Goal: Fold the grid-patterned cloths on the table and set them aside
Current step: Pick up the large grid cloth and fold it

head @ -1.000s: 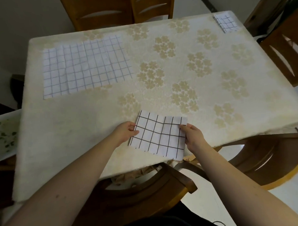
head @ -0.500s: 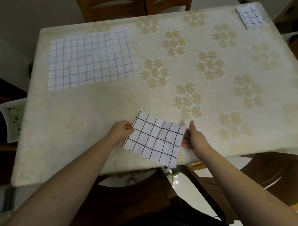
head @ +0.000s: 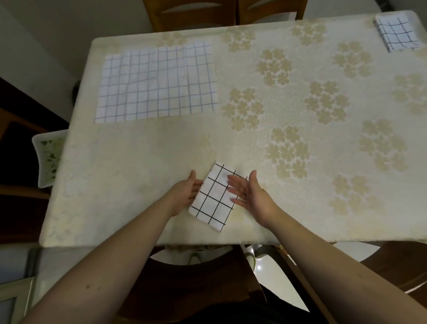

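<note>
We looked steeply down from a single head-worn wide-angle camera, close above the near edge of the table (head: 306, 221), facing its far chairs (head: 224, 8).

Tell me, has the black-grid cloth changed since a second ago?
Yes. The black-grid cloth is now folded narrower, and it sits wholly on the table, no longer overhanging the near edge.

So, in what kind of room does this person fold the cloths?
Probably a home dining room: a table under a cream tablecloth with flower prints, and wooden chairs standing around it.
</note>
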A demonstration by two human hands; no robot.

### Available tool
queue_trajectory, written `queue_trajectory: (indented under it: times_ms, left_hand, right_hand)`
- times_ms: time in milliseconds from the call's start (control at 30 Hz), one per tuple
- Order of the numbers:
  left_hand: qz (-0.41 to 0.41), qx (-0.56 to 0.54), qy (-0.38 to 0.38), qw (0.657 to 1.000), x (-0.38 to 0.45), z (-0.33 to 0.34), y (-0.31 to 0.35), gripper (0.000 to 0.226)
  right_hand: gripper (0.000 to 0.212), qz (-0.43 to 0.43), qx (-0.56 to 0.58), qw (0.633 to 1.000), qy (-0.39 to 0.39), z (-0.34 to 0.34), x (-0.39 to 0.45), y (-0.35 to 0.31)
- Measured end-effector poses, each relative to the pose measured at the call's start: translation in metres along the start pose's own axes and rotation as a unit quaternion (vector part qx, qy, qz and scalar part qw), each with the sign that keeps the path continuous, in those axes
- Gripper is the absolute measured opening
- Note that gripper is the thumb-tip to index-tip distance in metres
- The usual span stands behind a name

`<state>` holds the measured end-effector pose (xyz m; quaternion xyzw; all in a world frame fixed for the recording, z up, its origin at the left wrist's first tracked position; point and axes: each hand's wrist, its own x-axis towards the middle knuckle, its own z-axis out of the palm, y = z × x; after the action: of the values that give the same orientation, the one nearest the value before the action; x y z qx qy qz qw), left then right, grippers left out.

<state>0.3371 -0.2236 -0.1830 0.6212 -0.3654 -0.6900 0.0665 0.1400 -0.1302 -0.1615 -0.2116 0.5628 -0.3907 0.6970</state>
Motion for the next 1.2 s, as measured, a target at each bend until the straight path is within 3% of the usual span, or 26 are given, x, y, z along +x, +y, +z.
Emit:
queue_trajectory:
  times_ms: [233, 400, 533, 667, 767, 833, 933, 1033, 1133, 1200]
  left_hand:
    - [0.086, 0.211, 0.045, 0.973, 0.002, -0.001, -0.013, 0.043]
    - [0.105, 0.237, 0.062, 0.964, -0.007, 0.013, -0.013, 0.047]
    - [0.123, 0.169, 0.055, 0.976, -0.012, 0.017, -0.009, 0.037]
    - [0.111, -0.019, 0.05, 0.992, -0.02, 0.024, -0.003, 0.025]
    - [0.111, -0.145, 0.054, 0.982, -0.029, 0.036, 0.006, 0.026]
    - [0.121, -0.207, 0.051, 0.969, -0.035, 0.045, 0.009, 0.022]
    - [0.137, -0.254, 0.037, 0.957, -0.045, 0.06, 0.011, 0.018]
    - [0.159, -0.241, 0.006, 0.957, -0.055, 0.07, 0.008, 0.026]
    - [0.177, -0.224, -0.045, 0.957, -0.062, 0.072, 0.006, 0.038]
    - [0.177, -0.267, -0.064, 0.945, -0.066, 0.069, 0.009, 0.037]
  right_hand:
    - [0.064, -0.001, -0.027, 0.998, 0.063, -0.006, 0.001, 0.014]
    - [0.029, 0.006, -0.096, 0.981, 0.168, -0.016, -0.006, 0.02]
    - [0.025, 0.011, -0.14, 0.963, 0.23, -0.018, -0.014, 0.026]
    - [0.049, 0.069, -0.178, 0.95, 0.247, -0.01, -0.025, 0.025]
    - [0.066, 0.146, 0.041, 0.969, 0.195, -0.003, -0.027, 0.028]
    - [0.076, 0.156, 0.207, 0.957, 0.127, 0.001, -0.027, 0.03]
    - [0.055, 0.111, 0.304, 0.942, 0.088, 0.006, -0.025, 0.023]
    - [0.038, 0.054, 0.344, 0.931, 0.109, 0.006, -0.023, 0.012]
    - [0.031, 0.021, 0.307, 0.941, 0.143, -0.007, -0.023, 0.004]
    - [0.029, 0.005, 0.278, 0.95, 0.14, -0.017, -0.025, -0.002]
